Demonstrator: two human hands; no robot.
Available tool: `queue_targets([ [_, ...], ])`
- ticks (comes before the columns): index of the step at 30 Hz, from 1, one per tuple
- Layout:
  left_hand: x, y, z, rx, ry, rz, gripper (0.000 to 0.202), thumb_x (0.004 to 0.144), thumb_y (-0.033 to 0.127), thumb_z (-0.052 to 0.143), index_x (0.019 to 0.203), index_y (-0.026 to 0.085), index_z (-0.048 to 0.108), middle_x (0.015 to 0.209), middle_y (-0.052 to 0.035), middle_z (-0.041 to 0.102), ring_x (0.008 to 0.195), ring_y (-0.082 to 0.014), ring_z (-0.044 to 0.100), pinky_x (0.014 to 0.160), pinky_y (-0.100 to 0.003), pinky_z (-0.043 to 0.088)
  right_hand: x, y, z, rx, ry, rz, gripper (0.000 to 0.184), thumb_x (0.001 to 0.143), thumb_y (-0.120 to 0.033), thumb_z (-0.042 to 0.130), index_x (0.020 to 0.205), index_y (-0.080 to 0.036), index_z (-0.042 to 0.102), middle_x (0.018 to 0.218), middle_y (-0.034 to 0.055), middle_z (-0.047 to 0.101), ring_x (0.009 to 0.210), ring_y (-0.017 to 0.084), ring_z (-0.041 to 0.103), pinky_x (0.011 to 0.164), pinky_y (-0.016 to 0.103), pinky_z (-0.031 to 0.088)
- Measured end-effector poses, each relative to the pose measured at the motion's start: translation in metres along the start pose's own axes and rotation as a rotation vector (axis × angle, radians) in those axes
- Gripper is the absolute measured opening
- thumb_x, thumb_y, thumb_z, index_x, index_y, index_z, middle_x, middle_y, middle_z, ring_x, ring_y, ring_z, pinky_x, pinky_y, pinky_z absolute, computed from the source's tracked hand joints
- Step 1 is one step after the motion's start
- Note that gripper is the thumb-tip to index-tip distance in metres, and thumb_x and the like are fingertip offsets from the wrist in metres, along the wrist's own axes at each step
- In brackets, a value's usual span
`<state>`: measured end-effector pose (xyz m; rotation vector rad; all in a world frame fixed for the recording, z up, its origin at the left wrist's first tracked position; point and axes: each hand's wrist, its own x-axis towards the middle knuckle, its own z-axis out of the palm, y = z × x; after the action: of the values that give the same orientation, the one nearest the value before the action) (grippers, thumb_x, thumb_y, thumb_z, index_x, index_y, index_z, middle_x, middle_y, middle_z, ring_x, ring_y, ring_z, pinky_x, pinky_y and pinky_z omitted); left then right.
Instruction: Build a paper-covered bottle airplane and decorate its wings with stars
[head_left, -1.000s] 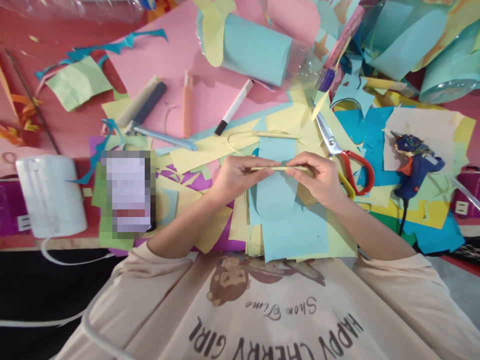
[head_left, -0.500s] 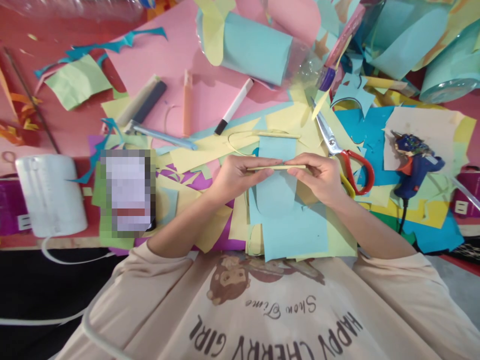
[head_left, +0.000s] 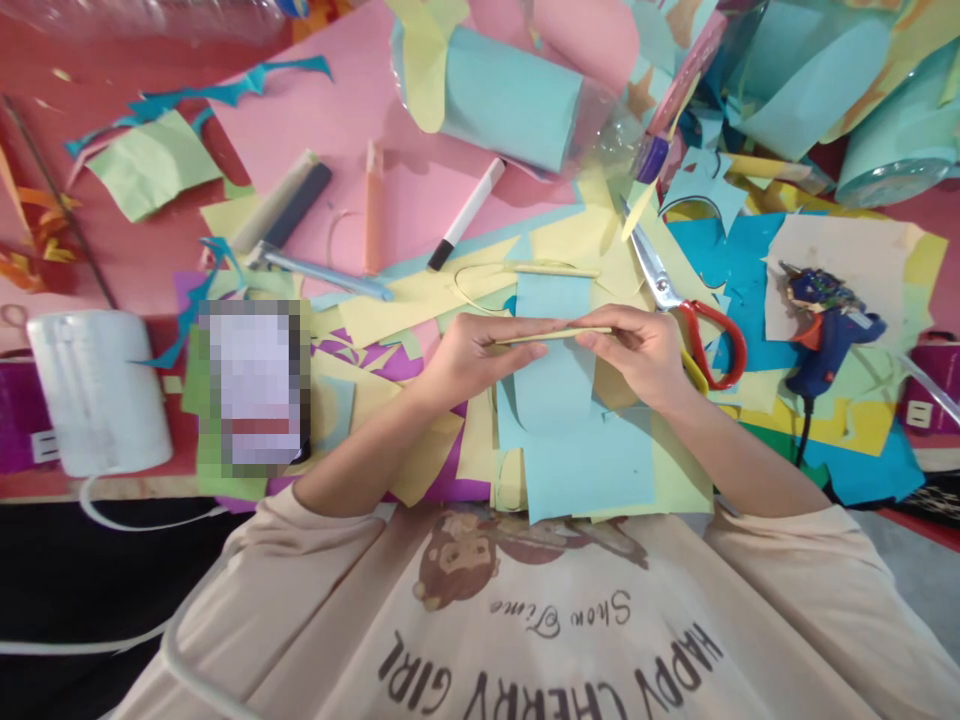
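Observation:
Between my two hands a thin, narrow roll or folded strip of yellow paper [head_left: 555, 336] lies crosswise. My left hand [head_left: 480, 345] pinches its left part between thumb and fingers. With thumb and fingertips, my right hand [head_left: 637, 345] grips the right part. Light blue paper [head_left: 553, 385] lies beneath the strip, over more blue and yellow sheets. A second slim yellow paper piece [head_left: 555, 270] rests just beyond my hands. Close to my right hand lie scissors [head_left: 709, 345] with red and yellow handles, blades pointing away.
A blue glue gun [head_left: 825, 335] lies at the right on paper. To the left are a phone [head_left: 251, 370] and a white power bank-like box [head_left: 101, 390] with a cable. Markers [head_left: 469, 213] and a blue-wrapped plastic bottle [head_left: 510, 95] lie farther back among paper scraps.
My left thumb has shifted slightly away from the right thumb, and the yellow strip is tilted a little more. Both hands keep their hold; the other things stay where they were.

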<state>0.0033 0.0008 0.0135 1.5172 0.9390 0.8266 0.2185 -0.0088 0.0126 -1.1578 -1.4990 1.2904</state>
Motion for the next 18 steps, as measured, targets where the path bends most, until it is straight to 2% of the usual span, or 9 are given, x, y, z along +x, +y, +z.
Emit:
queue_targets([
  [4, 0.0016, 0.0003, -0.0023, -0.031, -0.060, 0.074, 0.027, 0.087, 0.034, 0.068, 0.114, 0.033, 0.071, 0.112, -0.0023, 0.074, 0.106, -0.0205, 0.070, 0.094, -0.032, 0.058, 0.0012, -0.0033, -0.0002, 0.027, 0.033, 0.034, 0.009, 0.080, -0.030, 0.074, 0.088, -0.026, 0.078, 0.084, -0.0005, 0.076, 0.074, 0.012, 0.066, 0.064, 0.025, 0.051],
  [7, 0.0031, -0.0002, -0.0062, -0.092, -0.135, 0.142, 0.026, 0.089, 0.035, 0.064, 0.114, 0.037, 0.071, 0.130, -0.0012, 0.065, 0.123, -0.0231, 0.061, 0.104, -0.037, 0.053, 0.0018, -0.0047, 0.0002, 0.038, 0.089, 0.068, 0.009, 0.079, -0.031, 0.075, 0.086, -0.026, 0.078, 0.081, -0.0008, 0.075, 0.074, 0.012, 0.067, 0.063, 0.025, 0.051],
  [9, 0.0038, -0.0011, -0.0084, -0.148, -0.121, 0.166, 0.023, 0.091, 0.041, 0.060, 0.111, 0.036, 0.073, 0.140, 0.0001, 0.058, 0.131, -0.0258, 0.054, 0.110, -0.041, 0.048, 0.0021, -0.0049, 0.0005, 0.029, 0.107, 0.078, 0.009, 0.078, -0.032, 0.076, 0.085, -0.025, 0.078, 0.077, -0.0011, 0.074, 0.070, 0.012, 0.065, 0.060, 0.025, 0.050],
  [11, 0.0038, -0.0018, -0.0090, -0.201, -0.037, 0.155, 0.027, 0.091, 0.044, 0.061, 0.113, 0.035, 0.072, 0.140, -0.0006, 0.058, 0.129, -0.0271, 0.056, 0.110, -0.043, 0.048, 0.0021, -0.0049, 0.0008, 0.019, 0.101, 0.075, 0.010, 0.078, -0.032, 0.075, 0.085, -0.025, 0.078, 0.077, -0.0007, 0.074, 0.068, 0.012, 0.063, 0.059, 0.025, 0.049],
  [13, 0.0032, -0.0016, -0.0074, -0.221, 0.036, 0.097, 0.038, 0.087, 0.043, 0.067, 0.124, 0.034, 0.065, 0.129, -0.0035, 0.066, 0.116, -0.0266, 0.065, 0.101, -0.042, 0.055, 0.0018, -0.0051, 0.0009, 0.012, 0.084, 0.064, 0.011, 0.079, -0.033, 0.075, 0.086, -0.025, 0.078, 0.078, -0.0001, 0.074, 0.069, 0.012, 0.063, 0.059, 0.026, 0.050],
  [15, 0.0021, -0.0003, -0.0041, -0.191, 0.078, 0.021, 0.056, 0.081, 0.040, 0.074, 0.134, 0.033, 0.056, 0.119, -0.0053, 0.071, 0.103, -0.0259, 0.071, 0.082, -0.034, 0.063, 0.0012, -0.0053, 0.0009, 0.010, 0.056, 0.047, 0.011, 0.080, -0.032, 0.074, 0.088, -0.026, 0.079, 0.081, 0.0003, 0.075, 0.071, 0.013, 0.064, 0.061, 0.027, 0.050],
  [18, 0.0000, 0.0017, 0.0007, -0.128, 0.132, -0.044, 0.064, 0.077, 0.039, 0.079, 0.135, 0.030, 0.054, 0.117, -0.0068, 0.070, 0.092, -0.0256, 0.074, 0.054, -0.023, 0.059, 0.0001, -0.0055, 0.0009, 0.024, 0.026, 0.021, 0.011, 0.079, -0.028, 0.075, 0.090, -0.028, 0.079, 0.082, -0.0003, 0.074, 0.071, 0.012, 0.063, 0.063, 0.026, 0.050],
])
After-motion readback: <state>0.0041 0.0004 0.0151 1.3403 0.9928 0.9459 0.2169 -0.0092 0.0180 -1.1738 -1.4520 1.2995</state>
